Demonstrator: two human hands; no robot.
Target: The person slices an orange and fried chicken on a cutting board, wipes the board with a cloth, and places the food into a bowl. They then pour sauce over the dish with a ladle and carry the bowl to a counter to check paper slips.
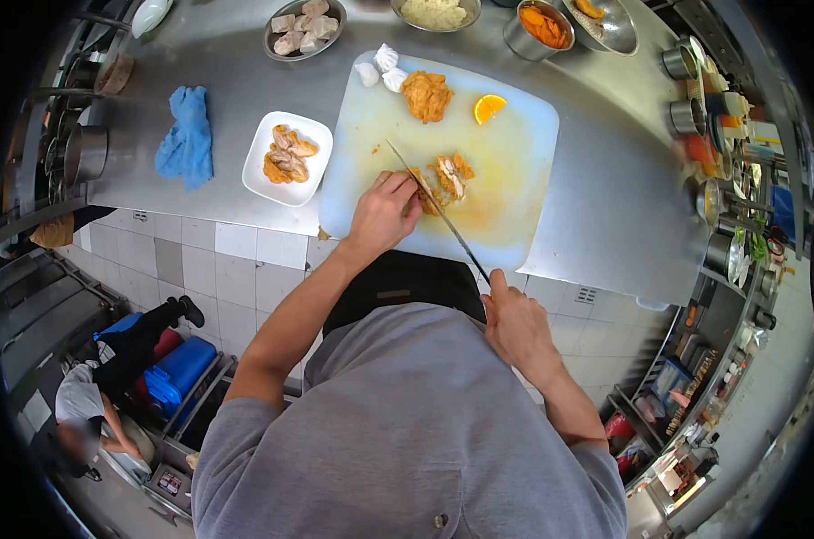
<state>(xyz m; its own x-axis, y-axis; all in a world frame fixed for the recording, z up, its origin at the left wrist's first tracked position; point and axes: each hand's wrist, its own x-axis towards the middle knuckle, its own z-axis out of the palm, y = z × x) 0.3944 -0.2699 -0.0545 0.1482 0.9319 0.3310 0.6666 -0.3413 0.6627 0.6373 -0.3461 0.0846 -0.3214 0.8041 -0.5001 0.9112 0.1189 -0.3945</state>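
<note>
A knife [461,241] is gripped by its handle in my right hand [517,325] near the front edge of the cutting board [514,216]. Its blade slants up and left across a piece of fried chicken [427,195]. My left hand [384,213] presses on that chicken with bent fingers, close beside the blade. Just right of the blade lies a cut chicken piece [453,176] with pale meat showing. Farther back on the board are a whole fried chicken piece [426,96], an orange wedge [489,109] and several white lumps [385,59] that I cannot identify.
Left of the board, a white dish [259,176] holds chicken pieces, with a blue cloth [187,135] beyond it. Metal bowls [271,45] of food line the back. Pots and shelves [694,377] crowd the right side. Another person [88,391] is at the lower left.
</note>
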